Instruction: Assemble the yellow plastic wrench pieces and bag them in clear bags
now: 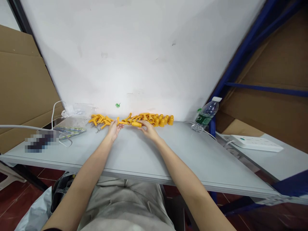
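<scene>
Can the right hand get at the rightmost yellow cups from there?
Likely yes: nothing visible blocks the way from the right hand to the yellow cups, though its fingers hold a yellow piece.

No wording, brand name or number can be read here. The clear plastic water bottle [214, 107] carries a dark green label [203, 119] wrapped around its body; a pale squarish figure and some light marks show on it, too small to make out as letters. On the white power strip [258, 144] there is a small round green mark [243, 139] near its left end, with no legible character. The white wall panel [154, 57] bears a bright green mark [117, 105] low down, its shape not decipherable as a sign. Another green spot [199, 110] shows just beside the bottle, likewise unreadable.
</scene>
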Motion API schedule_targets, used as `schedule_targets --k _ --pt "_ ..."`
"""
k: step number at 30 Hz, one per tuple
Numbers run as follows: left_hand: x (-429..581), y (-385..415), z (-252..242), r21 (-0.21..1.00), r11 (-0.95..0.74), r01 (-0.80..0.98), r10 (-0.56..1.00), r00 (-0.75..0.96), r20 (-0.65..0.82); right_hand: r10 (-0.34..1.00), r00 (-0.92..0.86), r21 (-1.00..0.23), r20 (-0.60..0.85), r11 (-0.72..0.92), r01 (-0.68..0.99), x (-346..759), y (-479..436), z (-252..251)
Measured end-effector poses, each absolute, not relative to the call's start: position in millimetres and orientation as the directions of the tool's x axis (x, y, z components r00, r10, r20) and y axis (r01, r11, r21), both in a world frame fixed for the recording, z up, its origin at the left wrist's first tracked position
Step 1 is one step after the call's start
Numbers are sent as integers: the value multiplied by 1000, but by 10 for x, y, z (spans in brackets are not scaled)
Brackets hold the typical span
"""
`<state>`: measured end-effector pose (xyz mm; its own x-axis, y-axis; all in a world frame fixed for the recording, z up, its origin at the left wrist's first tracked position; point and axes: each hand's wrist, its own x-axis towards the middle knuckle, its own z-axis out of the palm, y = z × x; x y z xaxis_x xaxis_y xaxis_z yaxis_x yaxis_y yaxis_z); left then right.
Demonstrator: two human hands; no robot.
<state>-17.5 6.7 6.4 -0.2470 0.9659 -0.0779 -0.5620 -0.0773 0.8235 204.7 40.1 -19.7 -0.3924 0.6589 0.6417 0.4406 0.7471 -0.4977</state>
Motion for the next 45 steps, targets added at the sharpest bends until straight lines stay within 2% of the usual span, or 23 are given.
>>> schedule_targets --k 4,7,11,14,23,29,34,37,45 --pt "-133 49 6 960 -113 -258 972 -230 53 683 -383 -536 622 728 427 2015 367 -183" --pt "-143 26 -40 980 -188 -64 964 -204 172 747 -306 -643 591 665 381 2020 356 -159" --pt "-175 -7 -68 962 -272 -27 955 -128 266 832 -224 -790 508 554 264 2004 337 -120" --pt "-192 -11 -74 962 -269 42 961 -59 271 883 -181 -865 433 464 191 1979 304 -77" --pt "-218 12 -76 951 -228 210 973 19 230 919 -105 -909 381 393 138 1976 209 37" --pt "-202 -89 26 880 -281 382 949 -23 314 957 -105 -952 269 281 121 1964 174 81" --pt "-207 -124 107 858 -313 407 925 -76 373 949 -221 -964 225 250 93 2055 133 152" --pt "-217 -138 139 816 -354 458 905 -52 422 935 -291 -969 202 235 81 2110 100 195" --pt "-186 -199 162 883 -382 271 905 -83 417 982 -163 -990 93 109 90 1967 81 177"
